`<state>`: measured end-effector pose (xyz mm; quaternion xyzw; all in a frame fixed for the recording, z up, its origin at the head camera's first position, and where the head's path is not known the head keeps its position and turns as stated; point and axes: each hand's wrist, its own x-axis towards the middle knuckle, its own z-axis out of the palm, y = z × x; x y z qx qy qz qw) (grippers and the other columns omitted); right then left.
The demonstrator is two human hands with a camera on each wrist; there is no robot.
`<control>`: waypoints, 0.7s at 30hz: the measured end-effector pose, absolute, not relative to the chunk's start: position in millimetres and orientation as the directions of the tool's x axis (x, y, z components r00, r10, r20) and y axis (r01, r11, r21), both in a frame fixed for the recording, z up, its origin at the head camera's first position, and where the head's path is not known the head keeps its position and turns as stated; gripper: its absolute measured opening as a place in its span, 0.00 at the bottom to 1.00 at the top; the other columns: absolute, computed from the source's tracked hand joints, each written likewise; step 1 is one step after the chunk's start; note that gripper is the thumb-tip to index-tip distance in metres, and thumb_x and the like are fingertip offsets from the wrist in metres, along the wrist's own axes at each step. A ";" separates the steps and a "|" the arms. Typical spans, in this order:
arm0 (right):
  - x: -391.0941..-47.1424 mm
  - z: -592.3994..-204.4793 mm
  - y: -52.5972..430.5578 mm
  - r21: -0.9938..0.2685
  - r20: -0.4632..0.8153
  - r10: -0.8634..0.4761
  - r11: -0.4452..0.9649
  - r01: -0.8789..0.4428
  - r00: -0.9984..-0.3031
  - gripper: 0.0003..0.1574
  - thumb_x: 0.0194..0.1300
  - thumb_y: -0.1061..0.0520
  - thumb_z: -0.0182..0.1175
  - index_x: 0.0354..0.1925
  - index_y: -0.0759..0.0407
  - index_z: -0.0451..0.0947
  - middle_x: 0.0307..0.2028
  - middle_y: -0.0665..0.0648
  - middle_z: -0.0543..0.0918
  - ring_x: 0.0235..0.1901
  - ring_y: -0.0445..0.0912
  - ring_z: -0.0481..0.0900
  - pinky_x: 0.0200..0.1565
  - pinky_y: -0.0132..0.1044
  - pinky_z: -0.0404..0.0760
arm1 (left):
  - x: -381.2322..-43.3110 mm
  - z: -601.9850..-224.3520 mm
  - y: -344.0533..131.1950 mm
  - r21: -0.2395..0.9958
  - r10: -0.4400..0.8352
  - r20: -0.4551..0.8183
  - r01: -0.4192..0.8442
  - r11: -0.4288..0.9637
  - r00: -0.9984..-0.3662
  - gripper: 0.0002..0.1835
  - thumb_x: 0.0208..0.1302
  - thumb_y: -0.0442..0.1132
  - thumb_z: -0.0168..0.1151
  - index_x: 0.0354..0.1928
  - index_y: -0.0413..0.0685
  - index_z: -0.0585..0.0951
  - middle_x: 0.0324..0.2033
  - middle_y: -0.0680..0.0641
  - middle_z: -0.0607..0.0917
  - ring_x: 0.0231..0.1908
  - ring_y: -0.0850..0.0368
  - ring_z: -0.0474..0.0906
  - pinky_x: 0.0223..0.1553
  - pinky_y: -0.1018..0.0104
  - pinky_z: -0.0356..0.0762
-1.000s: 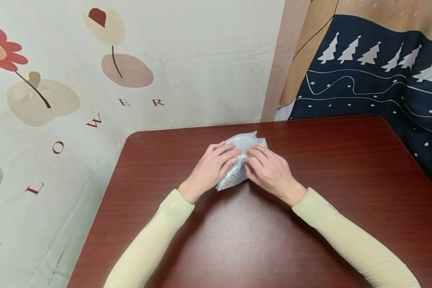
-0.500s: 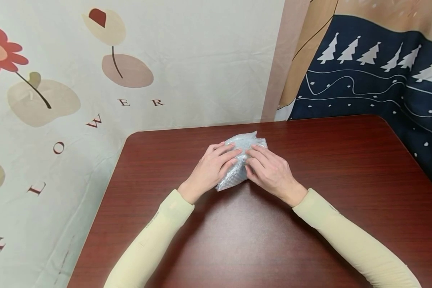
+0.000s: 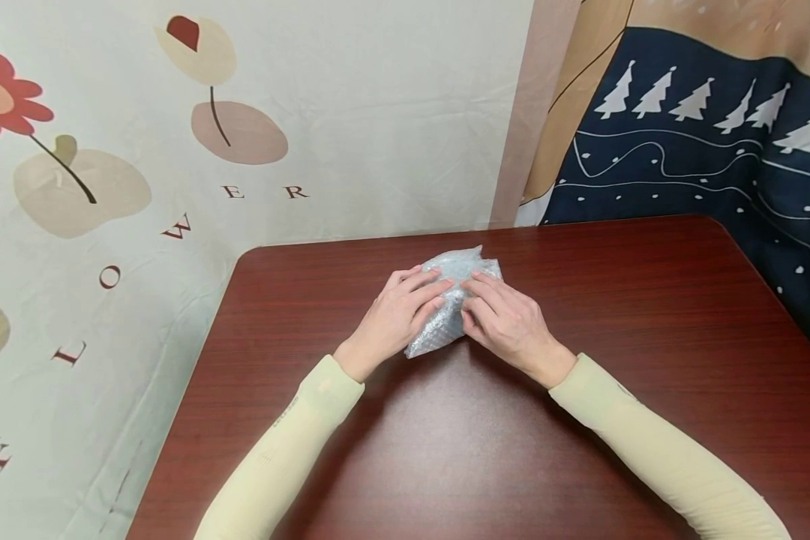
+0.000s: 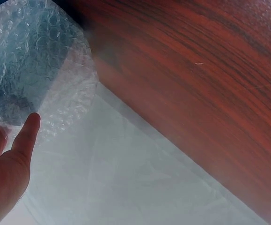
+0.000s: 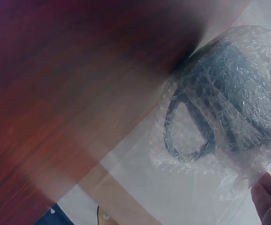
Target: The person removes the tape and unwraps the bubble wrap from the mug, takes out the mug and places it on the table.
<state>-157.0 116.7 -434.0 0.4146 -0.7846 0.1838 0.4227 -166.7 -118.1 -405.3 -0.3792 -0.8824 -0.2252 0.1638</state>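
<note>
Hardly anything has moved in the past second: the left hand (image 3: 393, 309), the right hand (image 3: 509, 321) and the bubble-wrapped mug (image 3: 451, 311) keep practically the same places. The mug sits near the far edge of the wood-grain tabletop (image 3: 412, 465), between the hands, its bundle slanting from a near-left corner to a far-right one. Both hands touch it, so neither is nearer. The left fingers lie extended and slightly parted across its left side; the right fingers bend onto its right side, though whether they pinch the wrap I cannot tell.
</note>
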 end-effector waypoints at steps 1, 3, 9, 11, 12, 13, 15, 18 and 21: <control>-156.6 -433.7 116.9 0.058 0.817 -0.493 0.589 -0.806 -0.300 0.08 0.69 0.62 0.56 0.36 0.65 0.80 0.49 0.64 0.86 0.54 0.60 0.85 0.56 0.51 0.83 | -166.8 -405.1 -117.9 0.270 0.598 0.462 0.746 0.609 -0.656 0.18 0.78 0.42 0.59 0.64 0.48 0.83 0.63 0.40 0.82 0.67 0.43 0.74 0.71 0.50 0.64; -155.5 -433.1 117.6 0.054 0.817 -0.490 0.590 -0.806 -0.303 0.06 0.68 0.63 0.58 0.36 0.65 0.80 0.49 0.64 0.87 0.54 0.59 0.85 0.55 0.50 0.84 | -166.9 -405.0 -117.7 0.269 0.600 0.462 0.748 0.607 -0.653 0.18 0.78 0.42 0.59 0.64 0.48 0.83 0.63 0.40 0.82 0.66 0.43 0.74 0.71 0.49 0.65; -152.9 -430.9 119.8 0.038 0.808 -0.494 0.587 -0.809 -0.321 0.05 0.59 0.65 0.64 0.36 0.65 0.79 0.49 0.65 0.87 0.54 0.58 0.86 0.53 0.50 0.85 | -165.4 -403.6 -117.6 0.278 0.599 0.435 0.733 0.621 -0.673 0.19 0.78 0.44 0.59 0.65 0.50 0.83 0.65 0.42 0.81 0.68 0.41 0.72 0.73 0.55 0.62; -152.4 -430.0 120.4 0.027 0.802 -0.498 0.583 -0.812 -0.330 0.05 0.60 0.65 0.64 0.36 0.65 0.79 0.49 0.65 0.87 0.54 0.58 0.86 0.53 0.50 0.85 | -164.8 -403.3 -117.9 0.279 0.596 0.431 0.728 0.626 -0.677 0.19 0.78 0.44 0.59 0.65 0.51 0.83 0.65 0.42 0.80 0.69 0.41 0.71 0.73 0.55 0.62; -152.2 -429.4 120.7 0.021 0.799 -0.500 0.580 -0.814 -0.335 0.05 0.60 0.65 0.64 0.36 0.65 0.79 0.49 0.65 0.87 0.54 0.57 0.86 0.53 0.49 0.85 | -164.4 -403.2 -118.2 0.280 0.595 0.429 0.726 0.628 -0.680 0.19 0.78 0.44 0.59 0.65 0.51 0.83 0.65 0.42 0.80 0.69 0.40 0.71 0.72 0.55 0.62; -152.2 -429.0 120.9 0.019 0.797 -0.501 0.578 -0.816 -0.336 0.04 0.60 0.65 0.64 0.36 0.64 0.79 0.49 0.65 0.87 0.54 0.57 0.86 0.52 0.49 0.85 | -164.0 -403.3 -118.5 0.280 0.593 0.427 0.723 0.631 -0.683 0.19 0.78 0.44 0.59 0.65 0.51 0.83 0.65 0.42 0.80 0.69 0.40 0.71 0.72 0.55 0.63; -152.0 -427.7 121.3 0.012 0.792 -0.506 0.572 -0.821 -0.341 0.05 0.60 0.66 0.65 0.36 0.64 0.79 0.50 0.64 0.87 0.53 0.56 0.86 0.52 0.49 0.85 | -163.4 -403.6 -119.1 0.279 0.592 0.427 0.722 0.634 -0.684 0.19 0.78 0.45 0.59 0.65 0.51 0.83 0.65 0.42 0.80 0.69 0.40 0.71 0.72 0.54 0.63; -151.3 -426.0 122.6 -0.013 0.777 -0.514 0.564 -0.826 -0.364 0.04 0.60 0.65 0.64 0.35 0.63 0.79 0.50 0.64 0.88 0.55 0.55 0.86 0.51 0.48 0.86 | -162.6 -404.3 -119.7 0.276 0.591 0.423 0.719 0.638 -0.686 0.19 0.78 0.45 0.59 0.66 0.52 0.83 0.65 0.42 0.80 0.69 0.40 0.70 0.72 0.54 0.64; -149.8 -424.3 125.1 -0.067 0.758 -0.510 0.558 -0.827 -0.406 0.02 0.62 0.65 0.63 0.35 0.61 0.78 0.50 0.63 0.88 0.56 0.54 0.85 0.48 0.47 0.87 | -162.4 -404.4 -119.3 0.265 0.602 0.422 0.727 0.633 -0.678 0.19 0.78 0.44 0.59 0.66 0.52 0.82 0.66 0.42 0.80 0.69 0.39 0.70 0.71 0.53 0.65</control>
